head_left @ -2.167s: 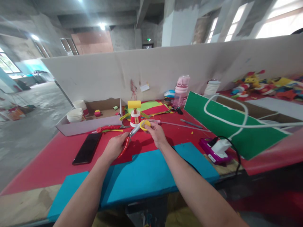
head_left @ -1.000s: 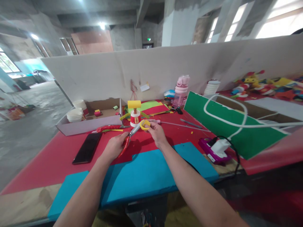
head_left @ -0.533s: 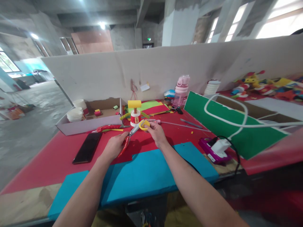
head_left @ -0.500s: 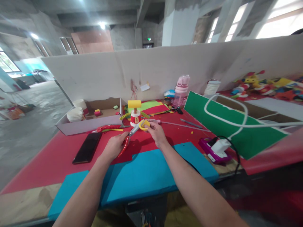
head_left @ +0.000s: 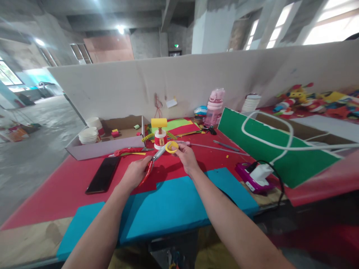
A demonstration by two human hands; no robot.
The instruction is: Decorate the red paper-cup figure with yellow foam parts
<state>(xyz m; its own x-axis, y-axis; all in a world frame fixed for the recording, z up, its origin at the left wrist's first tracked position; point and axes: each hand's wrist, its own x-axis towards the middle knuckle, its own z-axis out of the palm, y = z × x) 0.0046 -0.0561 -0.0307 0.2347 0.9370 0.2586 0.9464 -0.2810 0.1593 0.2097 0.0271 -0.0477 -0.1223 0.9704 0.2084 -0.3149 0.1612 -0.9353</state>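
My left hand [head_left: 136,173] is closed around the red handles of a pair of scissors [head_left: 159,152], whose blades point up and to the right. The blade tips meet a small yellow paper ring [head_left: 169,150]; whether they cut into it is too small to tell. My right hand [head_left: 187,157] pinches that ring at its right side. Just behind stands a paper-cup figure [head_left: 160,140], red and white, with a yellow roll [head_left: 159,123] on top and folded yellow-green strips at its sides.
A black phone [head_left: 103,175] and a red-handled cutter [head_left: 129,151] lie to the left. Behind them an open box [head_left: 109,146] holds paper cups. Blue boards [head_left: 171,205] line the front edge. To the right are a purple power socket [head_left: 254,179] and a green-sided box [head_left: 269,149].
The yellow ring has turned slightly in my right hand and shows more of its face. My left hand and the scissors stay almost in place.
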